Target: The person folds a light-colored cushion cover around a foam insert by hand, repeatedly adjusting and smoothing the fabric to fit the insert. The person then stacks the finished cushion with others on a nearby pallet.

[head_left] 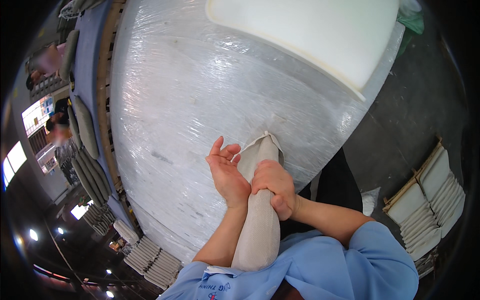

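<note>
A beige woven-fabric cushion [257,227], seen nearly edge-on, stands between my chest and the film-wrapped table [175,100]. Its lower end rests against my blue shirt, while loose fabric flares into a pointed flap at the far end, touching or just above the table top. My right hand [275,186] is wrapped round the upper part of the cushion, fingers curled over it. Along its left side, my left hand [225,172] has its palm turned up and fingers apart and slightly bent, with the heel of the hand close to the fabric.
A white foam slab [310,35] lies across the table's far right. Beige cushions [152,260] are stacked at the lower left, and more lean on a wooden rack [415,200] at the right. Beyond a blue-covered bench [89,75] on the left, people are present.
</note>
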Motion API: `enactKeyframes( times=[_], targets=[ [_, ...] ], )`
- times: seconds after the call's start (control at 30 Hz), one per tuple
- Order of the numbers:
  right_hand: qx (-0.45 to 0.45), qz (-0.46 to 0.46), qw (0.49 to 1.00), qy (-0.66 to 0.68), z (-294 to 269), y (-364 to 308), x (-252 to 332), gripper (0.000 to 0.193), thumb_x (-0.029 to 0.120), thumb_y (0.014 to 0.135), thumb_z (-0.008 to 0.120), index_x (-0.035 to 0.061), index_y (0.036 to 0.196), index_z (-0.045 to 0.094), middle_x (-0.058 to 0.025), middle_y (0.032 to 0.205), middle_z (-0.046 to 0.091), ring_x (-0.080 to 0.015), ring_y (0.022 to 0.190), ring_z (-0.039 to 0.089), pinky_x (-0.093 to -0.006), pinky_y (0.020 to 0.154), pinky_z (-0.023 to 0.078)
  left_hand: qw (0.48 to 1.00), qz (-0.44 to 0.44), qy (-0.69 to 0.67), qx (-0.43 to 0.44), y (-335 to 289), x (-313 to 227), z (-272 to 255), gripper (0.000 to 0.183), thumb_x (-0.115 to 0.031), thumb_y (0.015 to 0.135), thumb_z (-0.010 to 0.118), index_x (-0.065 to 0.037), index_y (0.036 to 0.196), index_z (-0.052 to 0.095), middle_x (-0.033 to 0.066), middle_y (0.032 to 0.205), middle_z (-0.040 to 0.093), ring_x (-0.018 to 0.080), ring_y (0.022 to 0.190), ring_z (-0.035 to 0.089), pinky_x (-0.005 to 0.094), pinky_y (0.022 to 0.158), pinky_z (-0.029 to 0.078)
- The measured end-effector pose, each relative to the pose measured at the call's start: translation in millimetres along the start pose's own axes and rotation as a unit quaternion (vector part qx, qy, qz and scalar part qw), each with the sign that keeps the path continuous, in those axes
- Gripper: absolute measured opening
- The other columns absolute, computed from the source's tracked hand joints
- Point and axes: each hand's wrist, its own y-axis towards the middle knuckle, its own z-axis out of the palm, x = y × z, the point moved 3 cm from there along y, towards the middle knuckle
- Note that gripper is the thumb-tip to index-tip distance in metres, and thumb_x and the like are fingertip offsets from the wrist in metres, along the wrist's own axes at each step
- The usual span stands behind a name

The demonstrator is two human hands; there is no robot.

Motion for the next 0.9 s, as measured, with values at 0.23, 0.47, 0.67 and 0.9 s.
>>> enactKeyframes(
  times=[0.23,0.47,0.67,0.9],
  targets=[
    [0.153,0.042,0.987,0.039,-3.6,29.3,-6.1,0.032,0.025,0.096,0.054,0.0052,0.070,0.057,-0.0125,0.075,0.059,-0.0332,0.071,0.057,-0.0443,0.070,0.044,0.999,-0.006,0.043,0.002,7.5,6.7,2.4,0.061,-0.053,0.112,0.025,-0.008,0.144,0.051,0.0061,0.107,0.065,0.0180,0.106,0.058,0.0366,0.095,0.043],
    [-0.059,0.230,0.952,0.193,-19.3,5.4,-36.7,0.051,0.039,0.108,0.040,0.0021,0.088,0.069,-0.0140,0.089,0.069,-0.0314,0.088,0.065,-0.0386,0.088,0.049,0.993,-0.024,0.117,0.009,17.7,28.7,-10.5,0.060,-0.050,0.113,0.025,-0.006,0.144,0.052,0.0042,0.104,0.065,0.0160,0.101,0.059,0.0361,0.093,0.042],
    [-0.068,0.045,0.996,-0.033,-10.3,-7.6,-51.7,0.042,0.039,0.102,0.045,0.0038,0.093,0.067,-0.0136,0.094,0.067,-0.0329,0.092,0.064,-0.0415,0.090,0.048,0.990,-0.029,0.134,-0.016,15.9,22.8,-8.0,0.058,-0.048,0.113,0.026,-0.006,0.144,0.052,0.0043,0.104,0.064,0.0158,0.100,0.058,0.0361,0.094,0.043],
    [0.093,0.031,0.995,-0.005,-8.1,19.7,-72.3,0.036,0.027,0.095,0.055,0.0050,0.067,0.058,-0.0112,0.067,0.055,-0.0326,0.065,0.053,-0.0448,0.062,0.041,0.991,-0.007,0.134,0.003,18.4,27.6,-7.4,0.058,-0.047,0.112,0.026,-0.006,0.144,0.052,0.0052,0.108,0.064,0.0164,0.102,0.057,0.0367,0.095,0.042]
  ],
)
